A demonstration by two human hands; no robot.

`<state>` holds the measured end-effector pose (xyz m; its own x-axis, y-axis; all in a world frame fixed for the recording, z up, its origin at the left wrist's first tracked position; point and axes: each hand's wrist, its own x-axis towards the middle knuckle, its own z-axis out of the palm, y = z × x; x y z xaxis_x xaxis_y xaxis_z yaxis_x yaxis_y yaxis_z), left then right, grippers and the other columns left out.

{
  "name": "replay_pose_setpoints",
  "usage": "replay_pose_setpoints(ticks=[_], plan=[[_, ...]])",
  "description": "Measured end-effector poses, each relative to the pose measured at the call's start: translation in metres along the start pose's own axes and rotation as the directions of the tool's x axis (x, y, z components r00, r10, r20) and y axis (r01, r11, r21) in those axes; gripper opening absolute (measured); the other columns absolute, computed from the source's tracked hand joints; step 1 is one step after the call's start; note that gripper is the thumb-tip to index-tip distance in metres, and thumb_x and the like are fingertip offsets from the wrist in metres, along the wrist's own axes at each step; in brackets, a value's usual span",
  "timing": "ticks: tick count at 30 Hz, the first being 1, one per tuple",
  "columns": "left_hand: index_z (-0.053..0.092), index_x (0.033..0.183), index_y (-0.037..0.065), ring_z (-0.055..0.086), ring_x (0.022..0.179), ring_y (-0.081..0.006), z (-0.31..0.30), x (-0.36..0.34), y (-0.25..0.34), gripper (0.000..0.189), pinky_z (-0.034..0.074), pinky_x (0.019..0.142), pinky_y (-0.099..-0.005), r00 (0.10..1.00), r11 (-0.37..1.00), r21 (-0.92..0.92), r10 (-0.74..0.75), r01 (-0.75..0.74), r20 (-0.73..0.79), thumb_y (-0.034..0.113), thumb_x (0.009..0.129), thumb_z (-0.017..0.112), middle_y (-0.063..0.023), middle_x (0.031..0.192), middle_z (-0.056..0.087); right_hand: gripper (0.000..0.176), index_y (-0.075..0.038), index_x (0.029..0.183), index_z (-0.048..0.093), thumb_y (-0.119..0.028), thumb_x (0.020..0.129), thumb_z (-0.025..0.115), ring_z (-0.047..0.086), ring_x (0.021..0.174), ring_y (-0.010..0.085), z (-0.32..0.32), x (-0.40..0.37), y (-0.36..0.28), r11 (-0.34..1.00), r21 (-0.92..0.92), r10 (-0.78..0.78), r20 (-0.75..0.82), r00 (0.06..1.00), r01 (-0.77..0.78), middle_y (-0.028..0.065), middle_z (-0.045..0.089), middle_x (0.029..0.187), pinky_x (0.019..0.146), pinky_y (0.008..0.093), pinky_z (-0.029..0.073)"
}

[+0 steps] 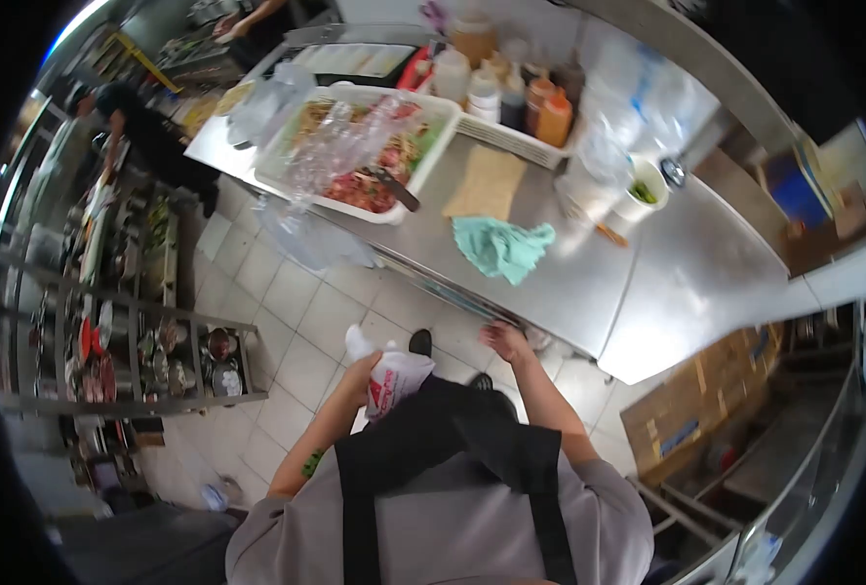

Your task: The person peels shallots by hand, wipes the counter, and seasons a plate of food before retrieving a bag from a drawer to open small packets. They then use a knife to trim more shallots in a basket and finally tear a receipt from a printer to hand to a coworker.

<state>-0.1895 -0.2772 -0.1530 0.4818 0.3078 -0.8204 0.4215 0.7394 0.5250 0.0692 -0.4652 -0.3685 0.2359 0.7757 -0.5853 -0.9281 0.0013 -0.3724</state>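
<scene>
My left hand (366, 374) is closed around a white plastic bag with red print (400, 382), held in front of my dark apron (443, 414). The bag's top is bunched, and what it contains is hidden. My right hand (506, 343) holds nothing, its fingers apart, just off the front edge of the steel table (579, 292). Closest to it on the table lies a crumpled green cloth (504, 248), against a tan cloth or paper (487, 183). To the left stands a white tub of mixed food (433, 161), partly covered by clear plastic, with a dark-handled utensil (395, 189) in it.
Several sauce bottles (553, 117) stand in a white basket (511, 139) at the back. A white cup with green pieces (642, 193) sits farther right. On the left are metal shelves (160, 317) and another person (138, 132). Cardboard (701, 400) leans at right.
</scene>
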Motion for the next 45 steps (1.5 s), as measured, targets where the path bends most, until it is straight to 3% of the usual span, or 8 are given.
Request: replay_pose_setpoints(ticks=[3,23,26,28,30,31,34,45], plan=[[0.044,0.122,0.002,0.052,0.106,-0.0344,-0.022,-0.004,-0.01,0.052,0.041,0.091,-0.0498,0.994,0.947,-0.303,-0.106,0.103,0.008,0.043,0.092,0.039,-0.0192,0.117,0.053,0.028,-0.014,0.108,0.055,-0.032,0.088,0.051,0.057,0.1,0.0242,0.012,0.039,-0.028,0.729,0.431,-0.537,-0.122,0.834,0.532,0.0054,0.06,0.108,0.079,0.0427,0.049],[0.04,0.123,0.0,0.051,0.106,-0.0294,0.015,0.021,0.042,0.041,0.04,0.091,-0.0456,0.806,0.897,-0.18,-0.257,0.405,0.533,0.028,0.093,0.038,-0.0166,0.121,0.049,0.027,-0.014,0.109,0.055,-0.03,0.09,0.046,0.055,0.103,0.0229,-0.03,0.08,0.011,0.547,0.527,-0.37,-0.545,0.752,0.651,0.0036,0.059,0.111,0.08,0.043,0.049],[0.047,0.117,0.0,0.054,0.105,-0.0265,0.041,0.036,0.048,0.039,0.042,0.09,-0.0402,0.843,0.92,-0.246,-0.141,0.305,0.52,0.027,0.089,0.049,-0.0137,0.115,0.054,0.026,-0.015,0.11,0.055,-0.03,0.09,0.046,0.055,0.103,0.0227,-0.033,0.063,0.052,0.481,0.615,-0.3,-0.554,0.777,0.625,0.0033,0.058,0.112,0.08,0.0432,0.049],[0.053,0.111,0.0,0.058,0.1,-0.0226,0.049,0.063,0.043,0.038,0.045,0.088,-0.0331,0.777,0.431,0.651,0.259,-0.625,0.574,0.022,0.08,0.06,-0.0105,0.107,0.06,0.028,-0.014,0.113,0.053,-0.029,0.091,0.042,0.055,0.103,0.0231,-0.027,0.052,0.077,0.549,0.547,-0.234,-0.625,0.745,0.632,0.0031,0.057,0.115,0.081,0.0436,0.049],[0.053,0.11,-0.002,0.057,0.1,-0.0236,0.079,0.08,0.037,0.035,0.043,0.091,-0.0345,0.909,0.95,0.177,0.174,-0.256,0.378,0.018,0.08,0.053,-0.0128,0.106,0.06,0.031,-0.016,0.118,0.049,-0.029,0.092,0.04,0.053,0.107,0.0217,-0.002,0.028,0.083,0.555,0.496,-0.279,-0.645,0.711,0.668,0.0018,0.055,0.119,0.086,0.0415,0.046],[0.05,0.114,-0.003,0.052,0.109,-0.0277,0.086,0.105,0.025,0.037,0.039,0.097,-0.0415,0.935,0.948,-0.286,-0.035,0.143,0.354,0.021,0.088,0.039,-0.0162,0.114,0.056,0.034,-0.018,0.124,0.046,-0.029,0.092,0.039,0.05,0.11,0.0204,0.011,0.014,0.08,0.573,0.455,-0.296,-0.661,0.69,0.682,0.0004,0.052,0.122,0.092,0.0393,0.043],[0.045,0.12,-0.001,0.047,0.115,-0.0308,0.104,0.155,0.009,0.041,0.033,0.101,-0.0468,0.907,0.903,-0.406,0.046,0.142,0.419,0.025,0.092,0.029,-0.0171,0.121,0.051,0.021,-0.012,0.108,0.056,-0.021,0.092,0.046,0.055,0.103,0.0226,0.003,0.008,0.08,0.702,0.498,-0.279,-0.465,0.84,0.509,0.006,0.059,0.108,0.093,0.0393,0.043],[0.047,0.12,0.003,0.055,0.104,-0.0277,0.121,0.208,0.036,0.043,0.046,0.087,-0.0457,0.924,0.992,0.101,-0.108,0.076,0.368,0.035,0.092,0.042,-0.0127,0.115,0.055,0.036,-0.012,0.118,0.053,-0.029,0.086,0.052,0.055,0.099,0.0144,0.035,-0.07,0.044,0.968,0.06,-0.242,-0.012,0.97,0.243,0.0025,0.058,0.111,0.083,0.0325,0.044]])
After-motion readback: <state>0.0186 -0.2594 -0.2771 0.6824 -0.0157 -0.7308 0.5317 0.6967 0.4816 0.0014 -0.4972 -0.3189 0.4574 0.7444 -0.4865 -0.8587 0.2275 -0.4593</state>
